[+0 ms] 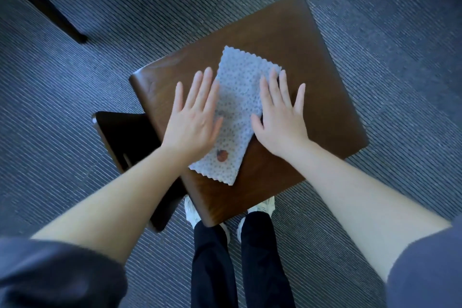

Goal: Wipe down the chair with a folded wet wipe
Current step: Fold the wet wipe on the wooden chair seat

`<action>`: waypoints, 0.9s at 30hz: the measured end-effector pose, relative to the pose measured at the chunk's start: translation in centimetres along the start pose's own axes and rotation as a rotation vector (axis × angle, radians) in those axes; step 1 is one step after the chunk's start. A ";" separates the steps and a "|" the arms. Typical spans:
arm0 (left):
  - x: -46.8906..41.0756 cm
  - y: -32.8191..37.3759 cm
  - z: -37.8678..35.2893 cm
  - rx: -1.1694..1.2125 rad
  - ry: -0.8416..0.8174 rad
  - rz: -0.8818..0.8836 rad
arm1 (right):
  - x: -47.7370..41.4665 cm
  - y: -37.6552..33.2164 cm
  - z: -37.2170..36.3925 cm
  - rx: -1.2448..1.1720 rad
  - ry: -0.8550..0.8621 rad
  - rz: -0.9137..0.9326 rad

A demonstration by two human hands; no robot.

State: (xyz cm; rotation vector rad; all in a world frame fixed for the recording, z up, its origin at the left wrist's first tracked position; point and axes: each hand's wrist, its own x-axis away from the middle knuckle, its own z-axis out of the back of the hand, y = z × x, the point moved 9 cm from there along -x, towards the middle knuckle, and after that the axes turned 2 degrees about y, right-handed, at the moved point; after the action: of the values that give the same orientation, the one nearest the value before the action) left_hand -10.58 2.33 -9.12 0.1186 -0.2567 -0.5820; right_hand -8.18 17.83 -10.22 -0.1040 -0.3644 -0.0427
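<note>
A dark brown wooden chair seat (307, 62) fills the middle of the view. On it lies a pale blue dotted wet wipe (237, 107), folded into a long strip with zigzag ends and a small reddish-brown spot near its close end. My left hand (192, 117) lies flat with fingers spread on the wipe's left edge. My right hand (280, 117) lies flat on the wipe's right edge, fingers spread. Neither hand grips anything. The chair's dark backrest (125, 137) shows at the left, below my left forearm.
Grey ribbed carpet (400, 32) surrounds the chair. A dark furniture leg (50, 10) slants across the upper left. My legs in black trousers and white shoes (260, 205) stand right against the seat's near edge.
</note>
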 end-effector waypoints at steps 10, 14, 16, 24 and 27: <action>-4.3 0.5 -2.5 -0.180 -0.040 -0.017 | -3.5 1.6 -0.7 0.179 0.025 0.151; -2.6 0.2 -1.5 -0.037 -0.021 0.033 | -1.0 1.5 1.1 0.102 0.072 0.226; -0.1 0.1 -0.3 -0.016 0.036 -0.062 | 2.3 0.8 0.8 0.084 0.094 0.334; 9.0 2.6 -0.5 0.023 0.079 -0.491 | 9.2 -3.2 -1.6 -0.104 0.188 0.705; 8.2 3.0 -0.9 -0.023 0.115 -0.468 | 8.8 -3.6 -1.3 -0.121 0.217 0.717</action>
State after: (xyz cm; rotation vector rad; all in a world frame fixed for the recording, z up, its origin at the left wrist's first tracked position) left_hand -2.11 0.28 -7.77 0.1916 -0.1088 -1.0391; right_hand 0.33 13.91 -7.98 -0.3415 -0.0915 0.6286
